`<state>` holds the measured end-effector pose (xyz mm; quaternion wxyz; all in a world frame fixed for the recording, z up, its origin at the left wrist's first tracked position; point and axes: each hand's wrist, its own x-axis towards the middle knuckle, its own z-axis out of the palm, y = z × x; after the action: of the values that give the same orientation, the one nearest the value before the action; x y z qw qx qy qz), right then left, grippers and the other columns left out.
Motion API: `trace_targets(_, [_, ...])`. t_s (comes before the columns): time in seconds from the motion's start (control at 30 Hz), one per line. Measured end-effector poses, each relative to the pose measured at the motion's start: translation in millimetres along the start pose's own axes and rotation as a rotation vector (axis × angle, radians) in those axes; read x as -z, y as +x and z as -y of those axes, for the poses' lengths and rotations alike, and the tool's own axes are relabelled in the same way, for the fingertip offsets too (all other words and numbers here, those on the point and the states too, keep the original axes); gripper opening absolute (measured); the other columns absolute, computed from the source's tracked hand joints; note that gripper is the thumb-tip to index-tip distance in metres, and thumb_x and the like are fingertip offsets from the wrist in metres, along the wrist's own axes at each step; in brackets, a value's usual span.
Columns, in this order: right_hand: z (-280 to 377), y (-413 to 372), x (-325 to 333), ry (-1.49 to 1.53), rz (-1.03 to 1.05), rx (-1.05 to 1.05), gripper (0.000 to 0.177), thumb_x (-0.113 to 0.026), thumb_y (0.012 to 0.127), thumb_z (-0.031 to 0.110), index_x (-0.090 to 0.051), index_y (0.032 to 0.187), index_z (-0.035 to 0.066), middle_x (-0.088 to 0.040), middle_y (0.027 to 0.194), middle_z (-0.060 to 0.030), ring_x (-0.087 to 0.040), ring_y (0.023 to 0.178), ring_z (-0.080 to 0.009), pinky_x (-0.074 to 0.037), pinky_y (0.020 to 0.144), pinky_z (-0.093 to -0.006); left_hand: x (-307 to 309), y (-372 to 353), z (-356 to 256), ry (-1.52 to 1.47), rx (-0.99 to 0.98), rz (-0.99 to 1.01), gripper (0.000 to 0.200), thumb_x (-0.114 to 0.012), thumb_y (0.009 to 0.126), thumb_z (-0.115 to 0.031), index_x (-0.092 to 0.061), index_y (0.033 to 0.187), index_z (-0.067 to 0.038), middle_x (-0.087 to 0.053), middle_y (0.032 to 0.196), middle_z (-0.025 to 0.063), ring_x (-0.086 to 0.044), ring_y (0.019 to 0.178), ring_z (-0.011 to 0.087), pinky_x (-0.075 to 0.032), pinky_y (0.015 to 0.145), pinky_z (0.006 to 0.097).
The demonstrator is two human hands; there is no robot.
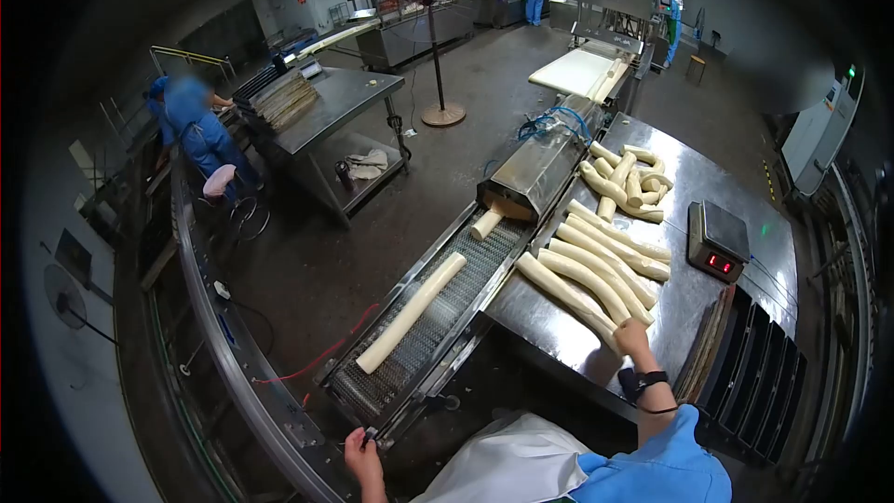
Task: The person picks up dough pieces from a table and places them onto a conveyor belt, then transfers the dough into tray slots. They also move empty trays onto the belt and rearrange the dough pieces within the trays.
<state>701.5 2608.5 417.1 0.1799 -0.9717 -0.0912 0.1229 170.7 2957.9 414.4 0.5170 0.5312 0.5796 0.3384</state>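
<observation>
Left hand (363, 459) grip closed on conveyor (372, 391) end edge; right hand (632, 339) grip holding dough roll (564, 291) near table (559, 343) front edge.

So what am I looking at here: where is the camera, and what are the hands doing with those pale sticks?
No robot here: a person wears a camera on the head, so the one wide-angle picture looks down at their own hands. The left hand is at the near end of a long metal mesh conveyor belt, which carries a long pale dough log; I cannot tell whether it grips. The right hand closes on the near end of the nearest pale dough roll, one of a row on the shiny steel table. Behind lie a pile of shorter dough rolls and a small grey scale with red digits. Another person in blue works on the left.
</observation>
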Motion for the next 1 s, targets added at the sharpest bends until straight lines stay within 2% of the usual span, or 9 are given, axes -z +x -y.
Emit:
trace_targets(0.03, [35,-29,13,-0.129,-0.029,-0.073,0.030,-0.055,0.081,0.015,-0.059,0.106,0.000,-0.059,0.104,-0.0253,-0.061,0.097,-0.0436,-0.050,0.081,-0.0513,-5,9,-4,0.088,-0.028,0.046,0.036,-0.059,0.080,0.010,-0.057,0.115,0.002,-0.061,0.114,0.0130,-0.059,0.109,0.0225,-0.045,0.097,0.0329])
trace_targets(0.1, [45,-45,8,-0.135,-0.138,0.168,0.035,-0.058,0.081,0.010,-0.055,0.115,0.001,-0.056,0.109,-0.0239,-0.058,0.098,-0.0439,-0.049,0.084,-0.0514,-17,27,-26,0.179,-0.055,0.092,0.037,-0.062,0.080,0.007,-0.056,0.117,0.002,-0.061,0.115,0.0146,-0.059,0.111,0.0252,-0.045,0.098,0.0345])
trace_targets(0.17, [49,-45,-2,-0.116,-0.190,0.218,0.038,-0.059,0.079,0.006,-0.054,0.116,0.002,-0.055,0.109,-0.0233,-0.057,0.098,-0.0431,-0.049,0.084,-0.0511,-33,48,-59,0.567,-0.282,0.159,0.042,-0.065,0.077,0.001,-0.057,0.119,0.002,-0.062,0.116,0.0164,-0.058,0.113,0.0327,-0.043,0.102,0.0386])
trace_targets(0.27, [49,-49,-6,-0.079,-0.263,0.308,0.042,-0.060,0.078,0.004,-0.054,0.119,0.003,-0.055,0.108,-0.0228,-0.056,0.099,-0.0423,-0.048,0.085,-0.0501,-52,107,-41,0.688,-0.455,0.241,0.059,-0.069,0.074,-0.006,-0.051,0.130,0.000,-0.052,0.132,0.0213,-0.048,0.124,0.0370,-0.037,0.107,0.0429])
trace_targets(0.5, [31,-75,-7,-0.004,-0.310,0.357,0.042,-0.059,0.083,0.006,-0.052,0.124,0.004,-0.056,0.108,-0.0231,-0.058,0.096,-0.0413,-0.048,0.082,-0.0473,-73,117,-52,1.096,-0.220,0.221,0.053,-0.070,0.071,-0.018,-0.056,0.122,-0.009,-0.059,0.117,0.0198,-0.057,0.108,0.0384,-0.044,0.096,0.0475])
trace_targets(0.53, [28,-76,-6,-0.057,-0.291,0.305,0.043,-0.058,0.083,0.006,-0.052,0.125,0.005,-0.056,0.111,-0.0226,-0.056,0.101,-0.0403,-0.046,0.086,-0.0479,-67,120,-38,1.087,-0.341,0.189,0.046,-0.070,0.070,-0.020,-0.059,0.114,-0.012,-0.061,0.111,0.0182,-0.059,0.102,0.0383,-0.045,0.091,0.0491])
trace_targets(0.67, [38,-74,-4,-0.369,-0.362,0.389,0.046,-0.054,0.081,0.006,-0.052,0.128,0.006,-0.054,0.119,-0.0189,-0.042,0.124,-0.0379,-0.028,0.106,-0.0541,-58,95,-42,0.973,-0.272,0.157,0.033,-0.065,0.073,-0.014,-0.059,0.105,-0.011,-0.064,0.104,0.0167,-0.060,0.101,0.0370,-0.042,0.088,0.0543])
trace_targets(0.8, [74,-73,-13,-0.294,-0.426,0.541,0.047,-0.058,0.078,0.005,-0.055,0.125,0.004,-0.048,0.126,-0.0190,-0.040,0.127,-0.0373,-0.027,0.108,-0.0538,-47,63,-18,0.904,-0.385,0.111,0.034,-0.070,0.072,-0.010,-0.053,0.101,-0.009,-0.061,0.095,0.0150,-0.060,0.095,0.0362,-0.045,0.084,0.0486])
trace_targets(1.0, [127,-100,-41,-0.135,-0.176,0.792,0.043,-0.061,0.066,-0.002,-0.064,0.109,0.003,-0.050,0.121,-0.0245,-0.041,0.123,-0.0436,-0.033,0.105,-0.0535,-29,35,-22,0.780,-0.184,-0.058,0.046,-0.074,0.071,-0.016,-0.054,0.111,-0.006,-0.062,0.106,0.0177,-0.060,0.103,0.0359,-0.047,0.087,0.0468])
